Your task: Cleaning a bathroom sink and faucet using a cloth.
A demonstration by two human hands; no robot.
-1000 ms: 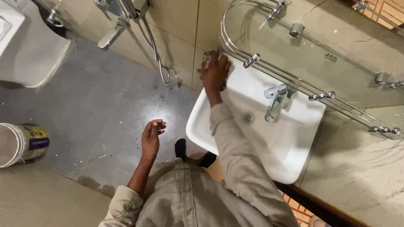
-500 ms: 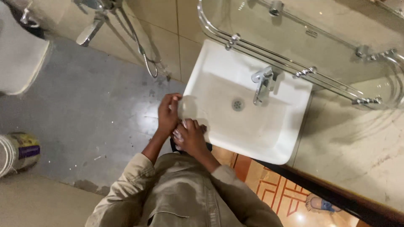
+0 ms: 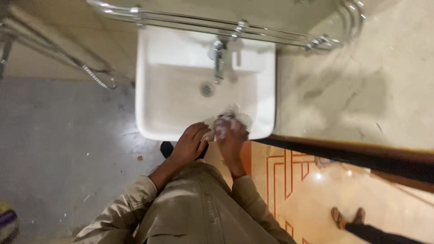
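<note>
**One labelled container, bottom left**

Round tub (image 3: 6, 221) on the grey floor (image 3: 58, 149) at the lower left corner, mostly cut off by the frame edge. Label in yellow with a purple band. No signs or screens visible.

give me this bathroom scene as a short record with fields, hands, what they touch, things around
setting: bathroom, seen from above
right hand: closed on a soapy white cloth, pressed on the front rim of the washbasin
left hand: fingers resting on the washbasin's front edge beside the cloth, holding nothing
tap: chrome, at the back of the basin
drain: middle of the bowl
rail: chrome, above the basin
other person: sandalled feet on the patterned floor at lower right
</note>
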